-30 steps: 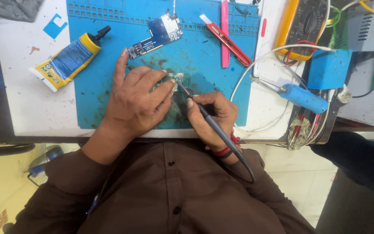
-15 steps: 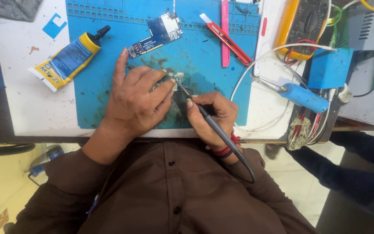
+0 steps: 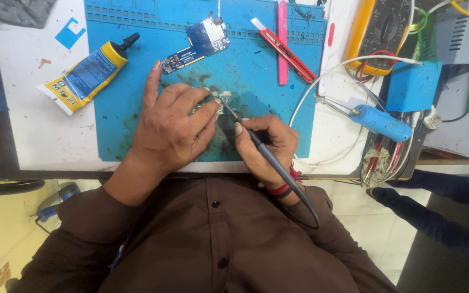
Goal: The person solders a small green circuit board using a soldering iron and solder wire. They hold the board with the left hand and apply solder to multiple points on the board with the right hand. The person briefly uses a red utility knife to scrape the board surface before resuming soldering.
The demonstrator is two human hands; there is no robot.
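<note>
Change: nothing much is shifting since the earlier frames; both hands are staying planted on the mat, and the dark-trousered legs of another person [image 3: 446, 201] at the right edge are moving a little.
Left hand: the left hand [image 3: 172, 127] is lying flat, fingers spread, its grip pressing down on a small green circuit board [image 3: 219, 100] with its fingertips.
Right hand: the right hand [image 3: 264, 144] is closing its grip pen-style round a slim black soldering iron [image 3: 267, 154], whose metal tip is touching the small board.
Small board's place: sitting near the middle of the blue mat [image 3: 131, 97], between the two hands.
Mat: a rubbery, ridged blue sheet, smudged with dark stains, lying on the white bench [image 3: 33, 130].
Tube: a soft yellow tube [image 3: 85, 73] with a blue label and black nozzle is lying tilted at the mat's left edge.
Other board: a longer blue circuit board [image 3: 199, 43] is lying beyond the left hand.
Knife: a red utility knife [image 3: 286, 51] is lying slanted at the upper right of the mat.
Right side: a yellow-cased meter [image 3: 378, 30] and a blue-handled tool [image 3: 384, 122] are sitting off the mat.
</note>
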